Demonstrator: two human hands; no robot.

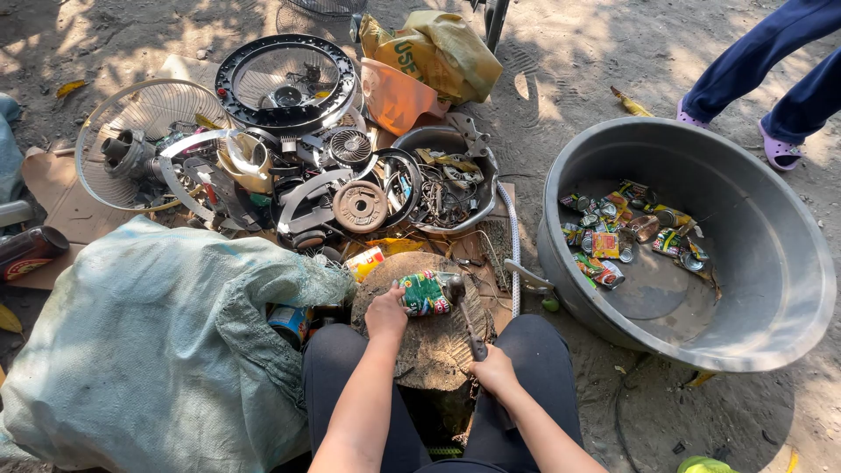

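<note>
**Can pinned on the stump, hammer head at its right end**

Head view: a crumpled green and red metal can (425,292) lies on its side near the far edge of the round wooden stump (429,350), long axis left to right. The left hand (386,314) sits at its near-left end, fingers clamped on it. The right hand (495,368), at the stump's near-right edge, has fingers closed round a dark-handled hammer (469,328), whose head touches the can's right end. The big grey plastic basin (788,263) of flattened cans stands to the right; the pale woven sack (149,350) crowds the left.
</note>
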